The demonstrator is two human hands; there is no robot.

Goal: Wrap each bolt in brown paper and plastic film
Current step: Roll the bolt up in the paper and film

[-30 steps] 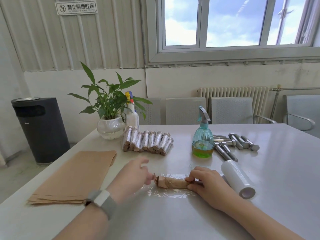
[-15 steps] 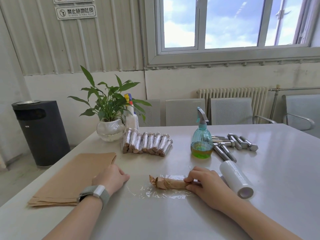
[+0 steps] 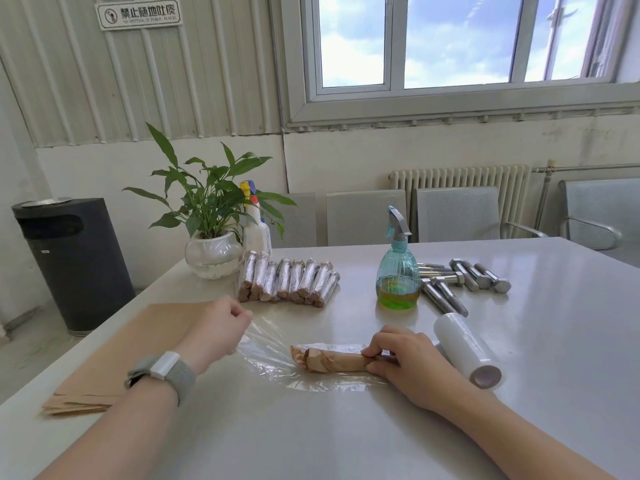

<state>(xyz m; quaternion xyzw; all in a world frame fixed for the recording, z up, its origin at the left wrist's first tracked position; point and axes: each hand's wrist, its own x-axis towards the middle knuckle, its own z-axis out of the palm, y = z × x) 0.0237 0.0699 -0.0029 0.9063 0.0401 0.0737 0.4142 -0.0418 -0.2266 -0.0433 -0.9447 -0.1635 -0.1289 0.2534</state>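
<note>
Brown paper is wrapped around a bolt [image 3: 332,361] that lies flat on the white table [image 3: 519,341], on a sheet of clear plastic film [image 3: 273,355]. The bolt's right end is pinched by the curled fingers of the right hand [image 3: 405,362]. The film's left edge is pinched and lifted by the left hand [image 3: 216,329], well apart from the bolt. The film roll [image 3: 465,349] is seen just beside the right hand.
</note>
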